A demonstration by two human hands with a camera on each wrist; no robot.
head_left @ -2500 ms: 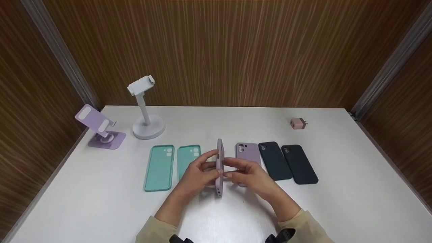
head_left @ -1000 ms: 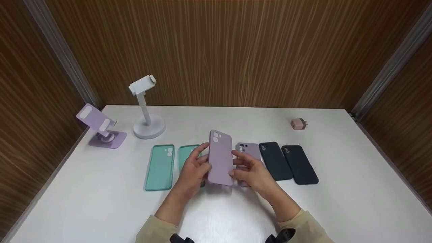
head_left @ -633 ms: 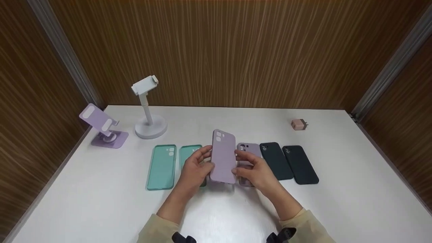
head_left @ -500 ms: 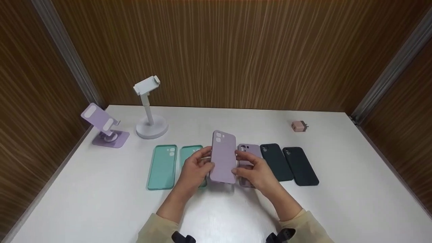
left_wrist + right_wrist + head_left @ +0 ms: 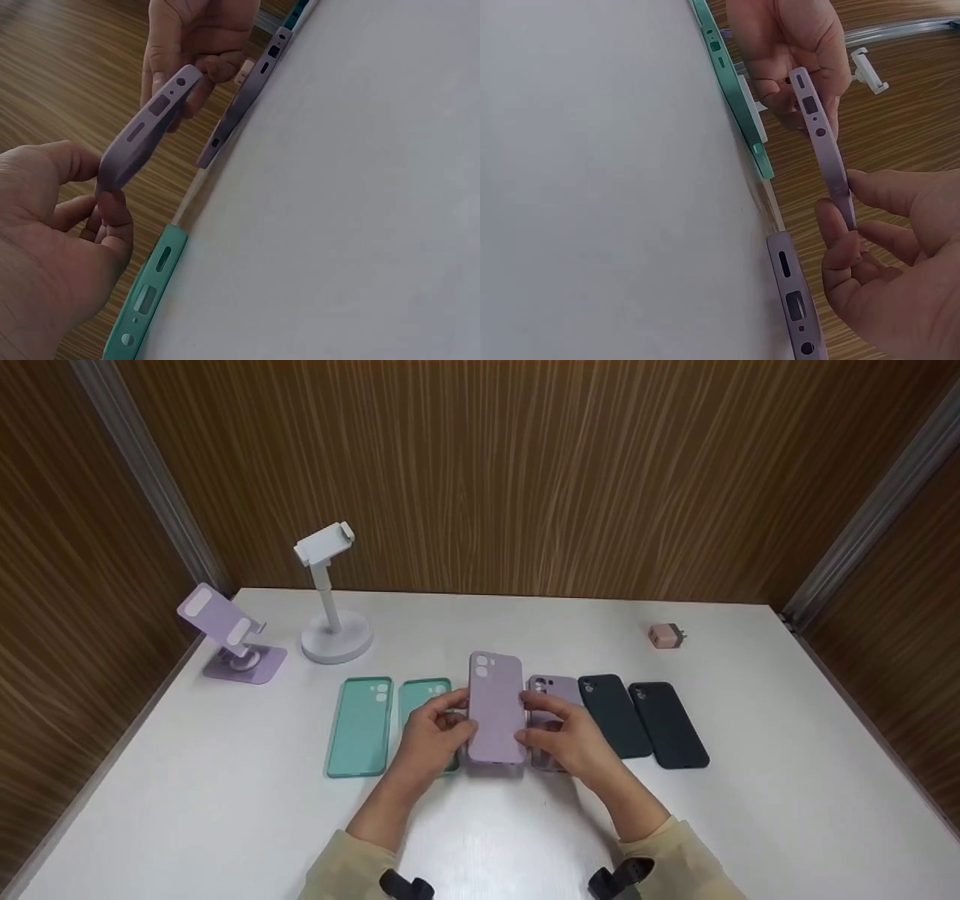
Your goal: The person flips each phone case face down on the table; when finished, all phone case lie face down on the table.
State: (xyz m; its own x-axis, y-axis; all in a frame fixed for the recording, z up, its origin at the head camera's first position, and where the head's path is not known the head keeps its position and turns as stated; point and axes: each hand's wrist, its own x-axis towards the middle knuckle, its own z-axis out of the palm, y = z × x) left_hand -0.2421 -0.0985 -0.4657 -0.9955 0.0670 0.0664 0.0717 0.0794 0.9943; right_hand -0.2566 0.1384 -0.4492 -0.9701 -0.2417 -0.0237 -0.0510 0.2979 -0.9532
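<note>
A lilac phone case (image 5: 496,709) is held up off the table, its back with the camera cutouts facing up in the head view. My left hand (image 5: 433,739) pinches its left edge between thumb and fingers. On the opposite edge, my right hand (image 5: 566,735) pinches it the same way. Both wrist views show the case's bottom end with its port holes, clear of the tabletop. Behind my left hand lies a teal phone case (image 5: 420,697), partly covered. A second lilac case (image 5: 556,687) lies under my right hand, also partly covered.
Another teal case (image 5: 360,727) lies at the left of the row, two black cases (image 5: 615,716) at the right. A lilac phone stand (image 5: 217,622) and a white phone stand (image 5: 335,637) stand back left. A pink charger plug (image 5: 664,636) sits back right, before a wood-grain panel (image 5: 495,472).
The held lilac case was edge-on 2.5 seconds ago and has turned so its back faces up. Since then both hands keep their pinch, and the case has tilted slightly.
</note>
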